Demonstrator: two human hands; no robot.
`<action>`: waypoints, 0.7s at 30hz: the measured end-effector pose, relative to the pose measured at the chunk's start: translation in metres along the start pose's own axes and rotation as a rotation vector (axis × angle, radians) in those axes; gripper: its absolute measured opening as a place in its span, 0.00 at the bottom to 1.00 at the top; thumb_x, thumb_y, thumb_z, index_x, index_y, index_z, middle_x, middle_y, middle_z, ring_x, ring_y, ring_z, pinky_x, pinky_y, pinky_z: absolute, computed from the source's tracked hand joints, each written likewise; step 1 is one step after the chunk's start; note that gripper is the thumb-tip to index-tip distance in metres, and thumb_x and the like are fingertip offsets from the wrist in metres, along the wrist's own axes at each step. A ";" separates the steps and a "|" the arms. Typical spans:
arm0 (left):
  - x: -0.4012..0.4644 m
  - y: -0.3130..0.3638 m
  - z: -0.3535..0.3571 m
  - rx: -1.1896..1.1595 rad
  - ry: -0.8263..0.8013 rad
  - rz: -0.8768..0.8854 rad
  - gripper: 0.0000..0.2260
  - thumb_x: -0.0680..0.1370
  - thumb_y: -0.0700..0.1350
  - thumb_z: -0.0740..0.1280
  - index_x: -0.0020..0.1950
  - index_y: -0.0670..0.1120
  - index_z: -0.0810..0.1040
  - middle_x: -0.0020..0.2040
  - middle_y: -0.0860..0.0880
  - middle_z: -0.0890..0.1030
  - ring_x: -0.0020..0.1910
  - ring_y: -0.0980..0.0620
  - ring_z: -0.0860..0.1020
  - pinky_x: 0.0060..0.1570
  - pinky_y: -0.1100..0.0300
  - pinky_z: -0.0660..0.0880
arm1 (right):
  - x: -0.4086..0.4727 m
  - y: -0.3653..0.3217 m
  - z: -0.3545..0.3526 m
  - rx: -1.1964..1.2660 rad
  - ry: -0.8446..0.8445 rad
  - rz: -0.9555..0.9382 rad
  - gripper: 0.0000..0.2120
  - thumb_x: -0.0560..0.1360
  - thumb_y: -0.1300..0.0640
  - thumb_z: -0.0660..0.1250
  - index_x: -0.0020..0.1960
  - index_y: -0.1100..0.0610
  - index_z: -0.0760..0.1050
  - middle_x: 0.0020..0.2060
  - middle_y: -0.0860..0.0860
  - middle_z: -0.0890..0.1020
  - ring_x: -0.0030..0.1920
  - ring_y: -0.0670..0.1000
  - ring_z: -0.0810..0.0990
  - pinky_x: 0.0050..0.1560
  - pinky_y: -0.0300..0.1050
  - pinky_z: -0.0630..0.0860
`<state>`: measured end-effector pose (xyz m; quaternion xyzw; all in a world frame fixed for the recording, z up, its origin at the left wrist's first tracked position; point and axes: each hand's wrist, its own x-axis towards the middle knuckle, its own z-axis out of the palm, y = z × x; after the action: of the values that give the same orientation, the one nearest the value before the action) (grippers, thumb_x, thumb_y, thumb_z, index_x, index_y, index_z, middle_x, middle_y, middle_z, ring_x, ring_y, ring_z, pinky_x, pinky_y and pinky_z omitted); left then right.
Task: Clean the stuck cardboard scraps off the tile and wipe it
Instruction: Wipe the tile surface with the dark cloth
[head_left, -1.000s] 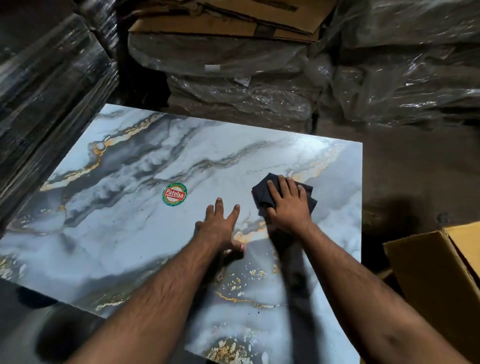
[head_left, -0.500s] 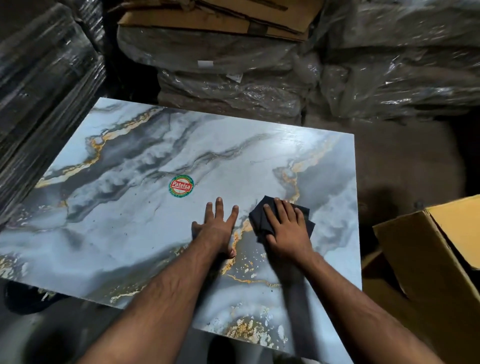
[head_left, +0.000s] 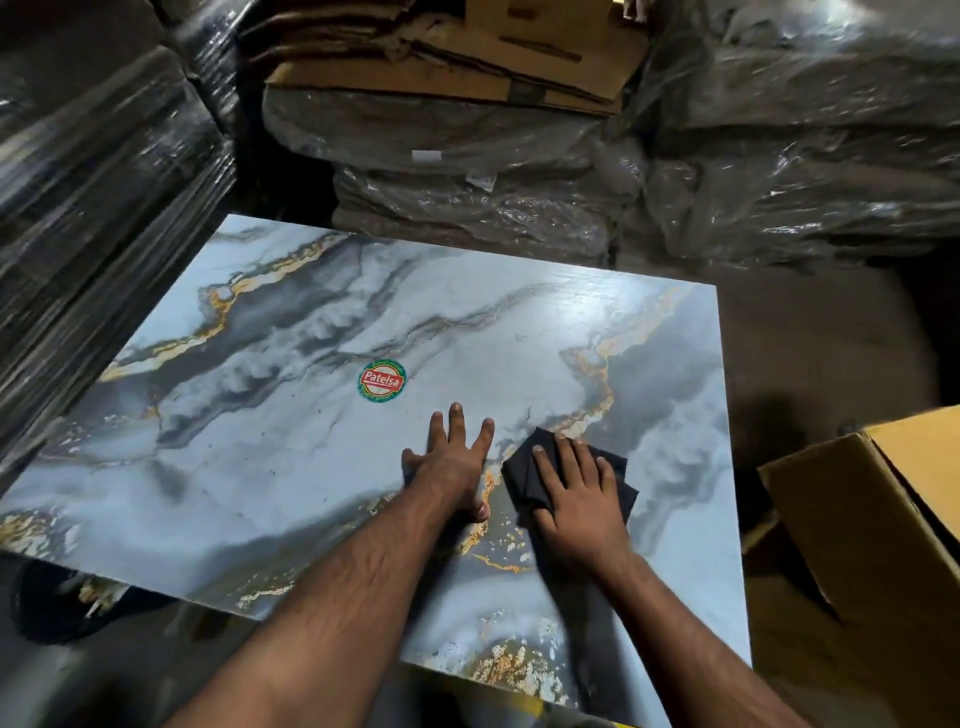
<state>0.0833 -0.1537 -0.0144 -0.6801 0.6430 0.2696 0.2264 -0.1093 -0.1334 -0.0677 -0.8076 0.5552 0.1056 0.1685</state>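
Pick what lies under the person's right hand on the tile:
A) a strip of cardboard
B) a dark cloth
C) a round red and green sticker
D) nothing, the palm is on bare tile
B: the right hand lies flat on a dark cloth spread on the tile; the sticker sits apart, beyond the left hand.

Dim light, glare, blurred edges

Two bare, hairy forearms, sleeveless, hands (head_left: 519, 478) ungloved.
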 end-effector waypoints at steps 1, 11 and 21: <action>0.000 0.001 0.000 0.000 0.000 0.005 0.57 0.68 0.55 0.77 0.78 0.58 0.34 0.77 0.44 0.28 0.77 0.40 0.34 0.67 0.30 0.59 | 0.003 0.000 -0.001 0.009 0.011 0.013 0.37 0.68 0.42 0.54 0.75 0.52 0.67 0.74 0.59 0.68 0.73 0.62 0.67 0.69 0.63 0.59; -0.037 -0.022 0.035 0.023 0.086 0.101 0.47 0.71 0.60 0.72 0.79 0.58 0.43 0.79 0.46 0.35 0.78 0.40 0.40 0.66 0.29 0.60 | 0.026 0.001 -0.040 -0.111 -0.074 0.058 0.37 0.77 0.44 0.59 0.81 0.50 0.47 0.80 0.58 0.49 0.79 0.59 0.49 0.74 0.60 0.54; -0.053 -0.026 0.050 0.021 -0.010 0.109 0.54 0.69 0.53 0.77 0.78 0.61 0.37 0.77 0.47 0.28 0.76 0.38 0.32 0.65 0.24 0.52 | -0.006 -0.014 -0.016 -0.032 -0.034 0.062 0.44 0.66 0.37 0.42 0.80 0.49 0.54 0.79 0.58 0.56 0.78 0.60 0.55 0.72 0.63 0.56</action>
<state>0.1036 -0.0794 -0.0179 -0.6402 0.6810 0.2779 0.2217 -0.0985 -0.1301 -0.0485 -0.7908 0.5751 0.1333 0.1614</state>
